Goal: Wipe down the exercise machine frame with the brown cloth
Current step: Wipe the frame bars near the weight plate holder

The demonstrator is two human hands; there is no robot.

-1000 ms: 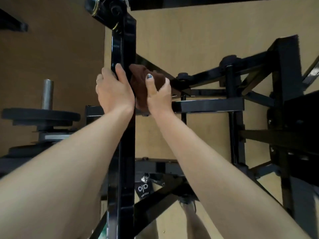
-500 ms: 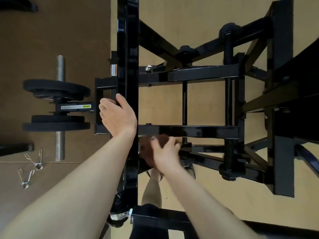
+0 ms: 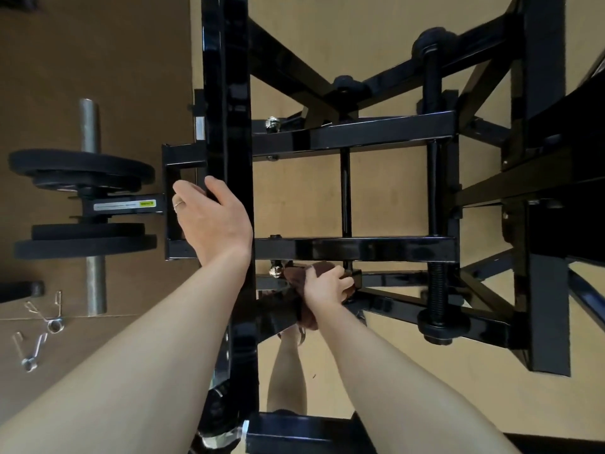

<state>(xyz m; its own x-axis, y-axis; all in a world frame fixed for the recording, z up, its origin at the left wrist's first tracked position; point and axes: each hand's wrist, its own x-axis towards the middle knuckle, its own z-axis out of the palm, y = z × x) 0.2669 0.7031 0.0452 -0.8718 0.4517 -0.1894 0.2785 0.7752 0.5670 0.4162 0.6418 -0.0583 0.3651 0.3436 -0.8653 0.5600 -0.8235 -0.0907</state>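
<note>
The black steel exercise machine frame fills the middle and right of the head view, seen from above. My left hand grips the tall black upright bar, fingers and thumb curled round it. Lower down, my right hand holds the brown cloth and presses it against a low frame bar just under the near crossbar. Most of the cloth is hidden under my fingers and wrist.
Black weight plates sit on a steel peg at the left. Spring collar clips lie on the brown mat at lower left. A threaded black rod stands at right. My leg shows below the frame on tan floor.
My view has swung down over the machine. My right hand carried the cloth from the upper part of the upright down to a low bar. My left hand stayed gripping the upright.
</note>
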